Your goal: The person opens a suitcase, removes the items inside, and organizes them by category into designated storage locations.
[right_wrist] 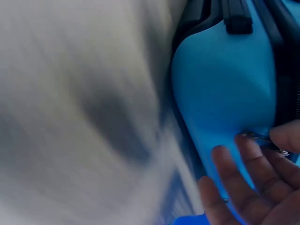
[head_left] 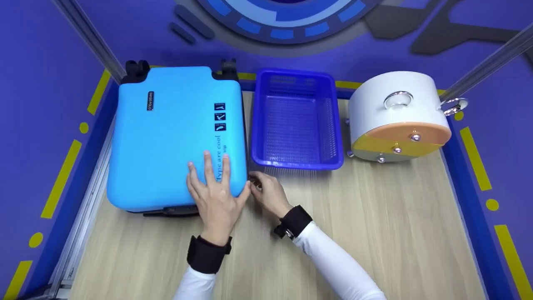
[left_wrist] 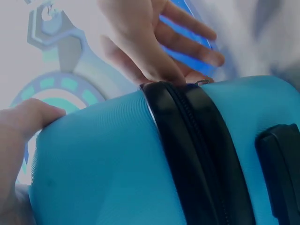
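Note:
A bright blue hard-shell suitcase [head_left: 175,125] lies flat on the left of the table, its wheels towards the back wall. My left hand [head_left: 216,202] rests on its lid near the front right corner, fingers spread. At the suitcase's right side, close to that corner, my right hand [head_left: 270,193] pinches a metal zipper pull [right_wrist: 262,138] between thumb and fingers. A black zipper band [left_wrist: 199,140] runs round the side of the shell, and the right fingers meet it at the corner in the left wrist view.
Just right of the suitcase stands a blue plastic basket [head_left: 297,164]. Farther right is a white drum-shaped thing [head_left: 374,100] with metal rings and a striped orange, yellow and grey front. Blue walls [head_left: 491,125] enclose the table at the back and sides.

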`<state>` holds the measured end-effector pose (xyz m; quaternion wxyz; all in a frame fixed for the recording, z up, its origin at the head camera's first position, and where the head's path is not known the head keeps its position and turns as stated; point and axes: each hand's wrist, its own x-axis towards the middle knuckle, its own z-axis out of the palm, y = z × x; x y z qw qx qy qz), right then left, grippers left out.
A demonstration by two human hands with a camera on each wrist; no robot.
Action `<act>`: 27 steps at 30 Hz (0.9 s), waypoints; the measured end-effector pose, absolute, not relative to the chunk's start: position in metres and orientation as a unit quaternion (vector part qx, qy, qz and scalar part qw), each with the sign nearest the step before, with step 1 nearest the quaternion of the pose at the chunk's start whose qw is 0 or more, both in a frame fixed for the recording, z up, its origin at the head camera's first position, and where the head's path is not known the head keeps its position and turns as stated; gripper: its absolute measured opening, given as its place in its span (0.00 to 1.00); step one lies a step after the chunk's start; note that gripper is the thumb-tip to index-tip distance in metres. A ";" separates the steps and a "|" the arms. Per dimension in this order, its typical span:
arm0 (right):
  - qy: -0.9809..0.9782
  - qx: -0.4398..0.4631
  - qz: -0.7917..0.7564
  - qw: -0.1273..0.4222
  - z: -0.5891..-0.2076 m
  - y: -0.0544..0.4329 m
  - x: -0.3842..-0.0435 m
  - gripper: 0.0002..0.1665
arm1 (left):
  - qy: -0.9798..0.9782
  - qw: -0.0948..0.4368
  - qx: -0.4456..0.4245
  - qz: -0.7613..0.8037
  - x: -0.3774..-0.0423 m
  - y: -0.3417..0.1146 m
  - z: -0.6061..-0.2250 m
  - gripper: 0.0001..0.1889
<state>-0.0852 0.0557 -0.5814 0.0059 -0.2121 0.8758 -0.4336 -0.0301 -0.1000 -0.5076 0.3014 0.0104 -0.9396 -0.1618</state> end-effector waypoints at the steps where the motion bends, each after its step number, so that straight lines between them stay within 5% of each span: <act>1: 0.876 -0.215 -0.431 -0.004 -0.583 0.057 -0.085 0.14 | -0.940 0.302 0.011 -0.160 -0.029 -0.098 -0.508 0.45; 14: 0.904 -0.233 -0.349 -0.087 -0.584 0.068 -0.074 0.05 | -0.951 0.264 -0.038 -0.154 -0.024 -0.117 -0.499 0.47; 21: 0.901 -0.246 -0.335 -0.123 -0.586 0.073 -0.075 0.05 | -0.965 0.178 -0.108 -0.162 -0.015 -0.173 -0.488 0.51; 27: 0.899 -0.253 -0.332 -0.132 -0.587 0.076 -0.076 0.06 | -0.966 0.175 -0.093 -0.164 -0.002 -0.229 -0.490 0.56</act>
